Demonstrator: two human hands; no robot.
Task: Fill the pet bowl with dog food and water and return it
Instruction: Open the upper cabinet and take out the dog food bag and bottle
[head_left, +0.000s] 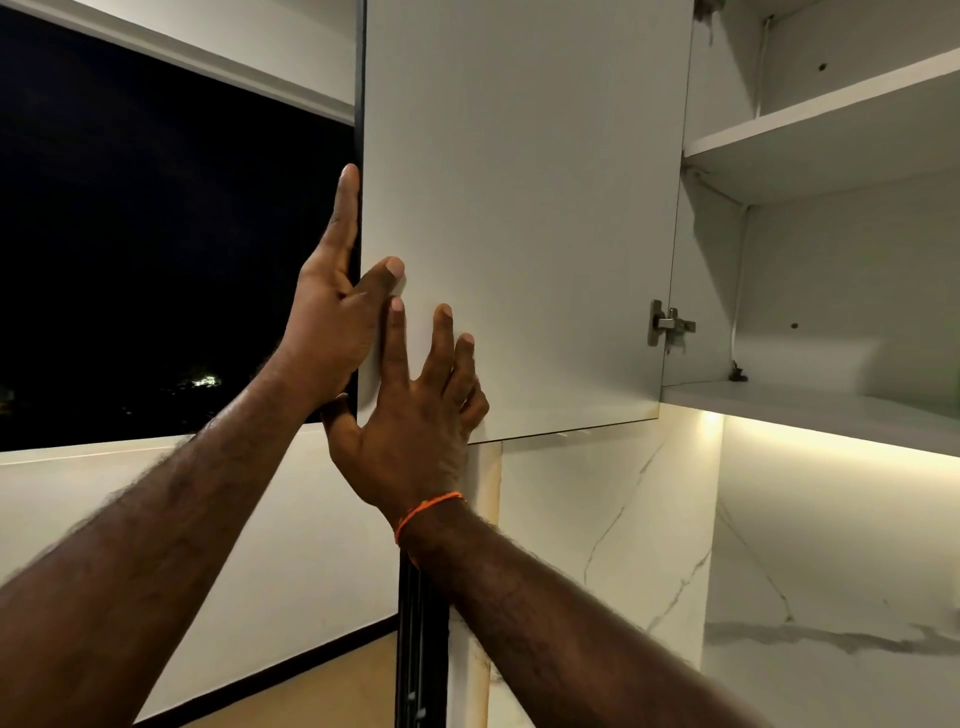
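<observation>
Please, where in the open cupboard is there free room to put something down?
The bottom shelf is bare from the hinge rightwards, and so is the visible part of the upper shelf. It is crowded at the door's outer edge, where the left hand and right hand rest.

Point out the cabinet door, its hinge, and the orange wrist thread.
cabinet door (524, 208), head view, bare inner face.
hinge (667, 323), head view, metal body.
orange wrist thread (426, 508), head view, strand across wrist.

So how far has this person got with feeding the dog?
Hard to say: no bowl, food or water is in view. Right now both hands, left hand and right hand, are on the open cabinet door; the visible shelves look bare. Whether filling is done cannot be told.
</observation>
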